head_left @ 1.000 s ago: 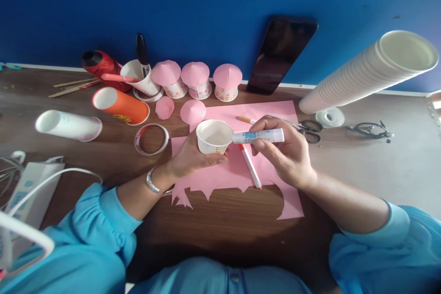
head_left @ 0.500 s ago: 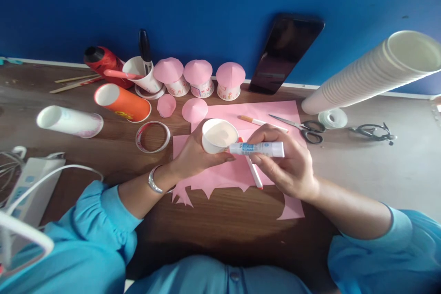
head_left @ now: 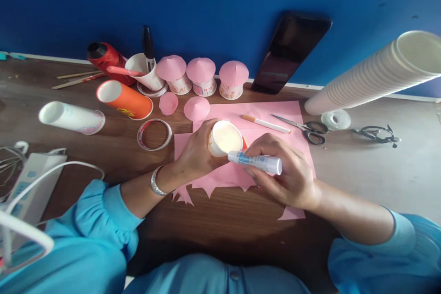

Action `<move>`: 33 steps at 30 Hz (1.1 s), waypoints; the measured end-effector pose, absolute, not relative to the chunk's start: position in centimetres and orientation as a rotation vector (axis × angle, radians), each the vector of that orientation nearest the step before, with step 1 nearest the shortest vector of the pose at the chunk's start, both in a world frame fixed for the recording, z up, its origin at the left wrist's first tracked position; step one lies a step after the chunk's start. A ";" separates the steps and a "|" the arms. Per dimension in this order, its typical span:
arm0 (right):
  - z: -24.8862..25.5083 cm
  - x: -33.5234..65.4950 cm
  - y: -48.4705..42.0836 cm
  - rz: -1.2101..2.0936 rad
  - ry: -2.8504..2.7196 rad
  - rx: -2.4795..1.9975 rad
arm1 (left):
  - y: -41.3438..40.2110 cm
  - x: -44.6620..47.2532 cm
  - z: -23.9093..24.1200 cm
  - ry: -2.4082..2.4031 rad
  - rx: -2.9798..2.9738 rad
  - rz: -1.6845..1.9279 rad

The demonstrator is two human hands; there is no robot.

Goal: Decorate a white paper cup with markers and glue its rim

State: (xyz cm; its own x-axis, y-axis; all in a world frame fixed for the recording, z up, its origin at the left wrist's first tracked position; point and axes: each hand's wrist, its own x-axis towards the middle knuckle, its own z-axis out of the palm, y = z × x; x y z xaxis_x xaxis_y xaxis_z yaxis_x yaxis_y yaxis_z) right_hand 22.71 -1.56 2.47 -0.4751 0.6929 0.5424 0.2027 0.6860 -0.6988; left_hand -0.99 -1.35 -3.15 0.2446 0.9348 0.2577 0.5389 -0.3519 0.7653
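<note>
My left hand is wrapped round a small white paper cup, held above a pink paper sheet with its round end facing me. My right hand grips a white glue stick lying almost level, its tip touching the cup's lower rim. An orange-tipped white pen lies on the pink sheet behind my hands. A loose pink paper cone lies just beyond the cup.
Three cups capped with pink cones stand by the blue wall. Scissors, a tape roll and a long stack of white cups lie right. A phone leans on the wall. An orange cup and a cut cup ring lie left.
My right hand has brought the glue stick down and left around the cup's rim, from its right side to its lower edge. My left hand has turned the cup more towards me.
</note>
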 end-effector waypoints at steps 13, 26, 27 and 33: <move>2.4 23.7 0.7 0.799 -2.036 -0.647 | -0.9 -0.6 -2.0 1.327 1.876 0.901; 2.2 22.9 -0.5 0.743 -2.061 -0.570 | -1.6 -0.5 -2.0 1.347 1.886 0.793; 2.3 22.8 -0.6 0.740 -2.067 -0.571 | -1.6 -0.6 -2.2 1.330 1.918 0.805; 2.6 22.6 -0.9 0.721 -2.097 -0.578 | -1.8 -0.7 -3.1 1.285 2.056 0.820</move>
